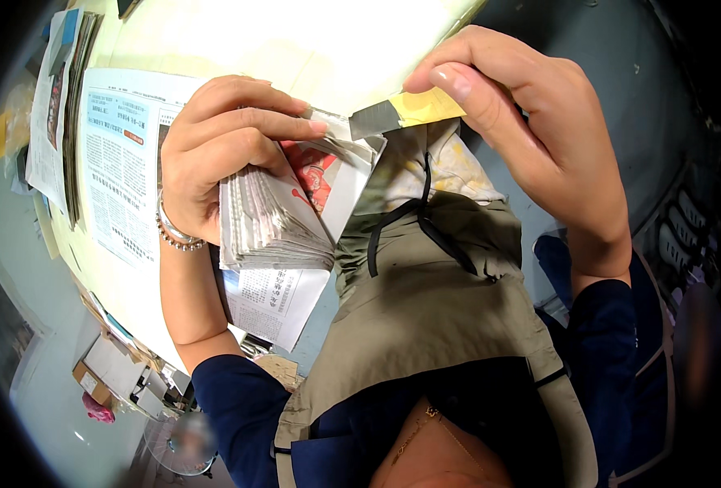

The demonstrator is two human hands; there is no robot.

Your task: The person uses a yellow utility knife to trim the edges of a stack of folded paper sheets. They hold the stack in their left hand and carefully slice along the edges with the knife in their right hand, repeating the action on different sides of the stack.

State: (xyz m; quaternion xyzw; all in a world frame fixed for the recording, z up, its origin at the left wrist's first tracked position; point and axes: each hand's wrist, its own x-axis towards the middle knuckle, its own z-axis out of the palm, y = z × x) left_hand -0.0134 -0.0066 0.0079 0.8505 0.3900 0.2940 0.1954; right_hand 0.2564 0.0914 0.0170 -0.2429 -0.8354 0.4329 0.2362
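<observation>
My left hand [226,150] is closed round a thick wad of folded newspaper [275,224], its many layers fanned along the lower side. A red printed picture shows on the wad's inner face. Between thumb and fingers, my right hand [539,122] pinches a flat yellow strip with a dark grey end [426,106]. That grey end lies at the wad's upper right corner, close to my left fingertips; whether it is a blade or tape I cannot tell.
Newspaper sheets [120,163] lie on the pale table [238,41] to the left, with a stack of papers [72,106] at its far left edge. A cardboard box [92,382] and a fan [180,446] stand lower left. My apron [434,301] hangs below my hands.
</observation>
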